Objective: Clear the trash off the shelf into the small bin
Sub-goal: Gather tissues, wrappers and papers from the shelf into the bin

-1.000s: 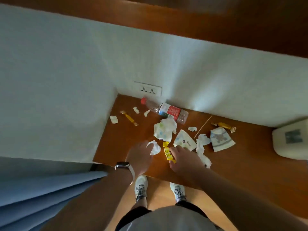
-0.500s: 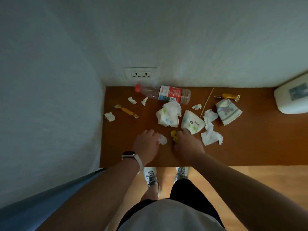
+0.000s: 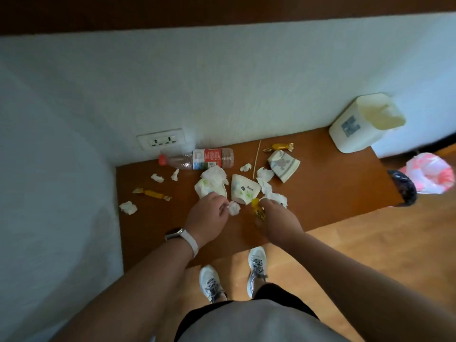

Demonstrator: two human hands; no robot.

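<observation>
Head view, looking down on the brown shelf [image 3: 333, 188]. Pinching a crumpled white tissue wad [image 3: 234, 208] with the curled fingers of the left hand [image 3: 208, 218]; gripping a yellow wrapper [image 3: 257, 210] in the right hand [image 3: 278, 223], both hands over the shelf's near part. Strewn beyond: crushed paper cups [image 3: 243, 191], tissue scraps [image 3: 128, 207], a plastic bottle [image 3: 209, 157] along the wall. Standing at the shelf's far right end against the wall, well apart from both hands: the small bin [image 3: 357, 141], open-topped.

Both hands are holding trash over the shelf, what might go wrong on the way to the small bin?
The left hand pinches the tissue wad only at its fingertips, so it may drop. The small bin stands at the far right; the right hand, carrying the yellow wrapper there, may knock the grey-striped cup off the shelf.
</observation>
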